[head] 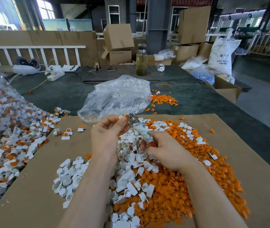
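Nearest you, white pieces [75,175] lie heaped under your left forearm. Orange caps [188,186] spread under and beyond your right forearm. Both lie on the cardboard [32,186].

Your right hand [164,150] is curled round the lower handles of the tool [139,129]. The tool slants up and away to the left from that grip. Its handles are wrapped in pale tape, with red showing just at your fingers.

Your left hand [108,134] sits just left of the tool, thumb and forefinger pinching a small white-and-orange part [124,116] at their tips. The part touches the tool's metal head, at the far end from your right hand's grip. You cannot tell whether the head is closed on it.

Left of your left hand, well apart, capped pieces [16,145] spill past the cardboard's edge. Just past the tool's head, a clear bag [114,99] holds more white pieces. A scatter [164,98] of orange caps lies to the right of the bag. Farther on stands a bottle [141,61], with boxes [118,37] behind it.
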